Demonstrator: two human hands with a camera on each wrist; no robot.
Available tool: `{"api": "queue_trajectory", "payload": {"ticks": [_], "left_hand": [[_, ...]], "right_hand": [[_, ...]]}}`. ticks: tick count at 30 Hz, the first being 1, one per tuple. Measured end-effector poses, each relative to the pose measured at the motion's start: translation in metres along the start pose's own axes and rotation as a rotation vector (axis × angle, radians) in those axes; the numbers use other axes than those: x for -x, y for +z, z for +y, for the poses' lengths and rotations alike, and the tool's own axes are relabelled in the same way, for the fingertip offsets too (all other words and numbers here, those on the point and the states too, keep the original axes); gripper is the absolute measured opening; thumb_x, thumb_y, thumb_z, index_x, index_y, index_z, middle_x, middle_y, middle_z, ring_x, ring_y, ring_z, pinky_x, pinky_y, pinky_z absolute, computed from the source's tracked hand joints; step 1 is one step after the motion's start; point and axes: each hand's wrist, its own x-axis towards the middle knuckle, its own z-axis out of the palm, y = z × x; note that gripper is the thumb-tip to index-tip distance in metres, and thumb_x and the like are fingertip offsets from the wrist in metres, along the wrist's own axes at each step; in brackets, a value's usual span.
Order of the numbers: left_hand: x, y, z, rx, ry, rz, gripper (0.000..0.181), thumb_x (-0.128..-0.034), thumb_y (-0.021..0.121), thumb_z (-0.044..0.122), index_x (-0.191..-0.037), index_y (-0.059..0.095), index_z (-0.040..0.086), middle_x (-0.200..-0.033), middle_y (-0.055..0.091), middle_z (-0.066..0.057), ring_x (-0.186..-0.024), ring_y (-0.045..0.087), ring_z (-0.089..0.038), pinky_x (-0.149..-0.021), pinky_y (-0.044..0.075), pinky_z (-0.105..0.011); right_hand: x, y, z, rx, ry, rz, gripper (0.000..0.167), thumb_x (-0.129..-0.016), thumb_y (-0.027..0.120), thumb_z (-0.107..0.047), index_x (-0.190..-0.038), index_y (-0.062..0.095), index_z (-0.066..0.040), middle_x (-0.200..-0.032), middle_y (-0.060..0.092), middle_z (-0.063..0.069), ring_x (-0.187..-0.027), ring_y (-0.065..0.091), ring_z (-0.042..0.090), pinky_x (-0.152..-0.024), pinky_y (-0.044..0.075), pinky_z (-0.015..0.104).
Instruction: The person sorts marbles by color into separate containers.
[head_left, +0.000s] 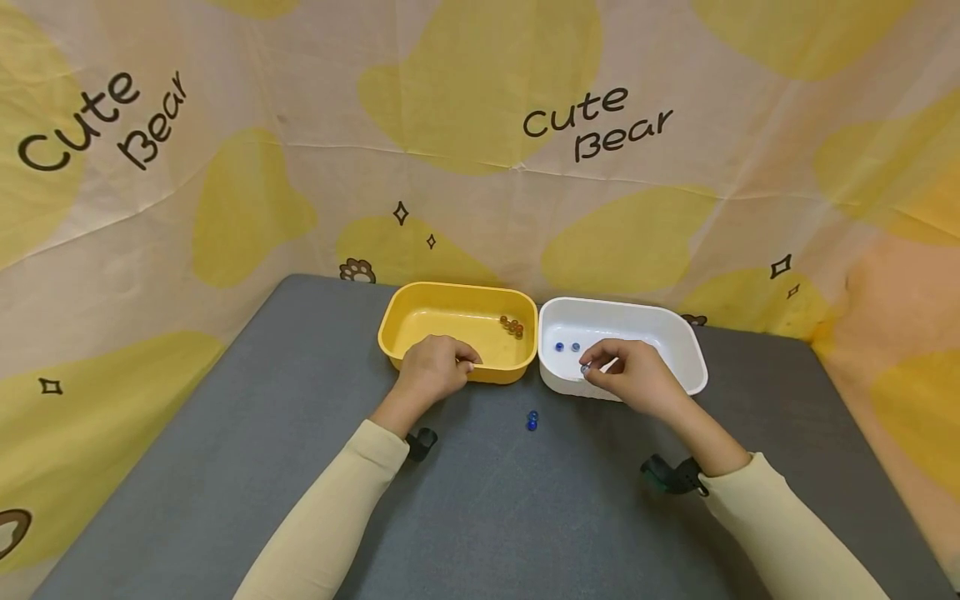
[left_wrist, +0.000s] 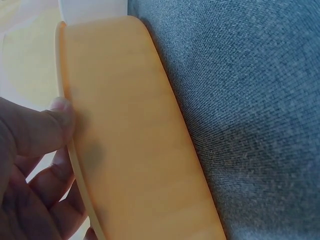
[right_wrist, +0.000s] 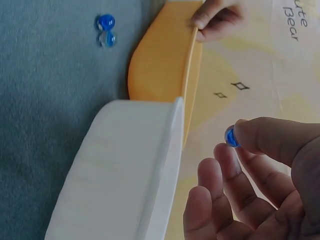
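My right hand (head_left: 636, 375) pinches a clear-and-blue glass marble (right_wrist: 231, 136) between thumb and fingertips, above the white bin (head_left: 693, 367). Inside that bin lie a blue marble (head_left: 559, 347) and a paler blue one (head_left: 575, 347). With thumb outside and fingers inside, my left hand (head_left: 437, 367) holds the near rim of the yellow bin (left_wrist: 120, 100). Several amber marbles (head_left: 512, 327) sit together at the yellow bin's right end. Two blue marbles (right_wrist: 106, 30) touch each other on the grey table in front of the bins.
The two bins stand side by side toward the back of the grey cloth-covered table (head_left: 480, 508). Behind them hangs a printed curtain (head_left: 465, 192), which also runs along the left and right sides. A dark strap (head_left: 671, 475) is at the right wrist.
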Motion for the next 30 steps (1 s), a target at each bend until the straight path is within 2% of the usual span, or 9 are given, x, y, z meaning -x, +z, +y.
{"api": "queue_trajectory", "payload": {"ticks": [16,24,30], "left_hand": [[0.001,0.000,0.000,-0.009,0.010,-0.004,0.013,-0.0879,0.068,0.023,-0.092,0.078,0.031,-0.092,0.074,0.011,-0.077,0.065,-0.013,-0.065,0.050,-0.031],[0.001,0.000,0.000,-0.008,0.015,-0.004,0.013,-0.0878,0.069,0.024,-0.092,0.078,0.030,-0.093,0.074,0.010,-0.077,0.064,-0.013,-0.064,0.050,-0.031],[0.001,0.000,-0.001,-0.007,0.015,-0.005,0.013,-0.0877,0.069,0.024,-0.093,0.078,0.030,-0.093,0.074,0.010,-0.076,0.064,-0.013,-0.064,0.049,-0.030]], "right_hand": [[-0.014,-0.011,0.022,0.007,0.047,0.019,0.013,-0.087,0.069,-0.014,-0.098,0.073,-0.009,-0.089,0.072,0.008,-0.070,0.062,0.016,-0.063,0.048,0.025],[-0.022,-0.013,0.039,-0.009,0.099,0.010,0.016,-0.089,0.066,-0.013,-0.103,0.072,-0.007,-0.094,0.071,0.012,-0.077,0.065,0.022,-0.062,0.048,0.028],[-0.028,-0.011,0.055,-0.054,0.136,0.001,0.019,-0.089,0.066,-0.012,-0.106,0.070,-0.003,-0.096,0.070,0.016,-0.080,0.066,0.032,-0.057,0.049,0.027]]}}
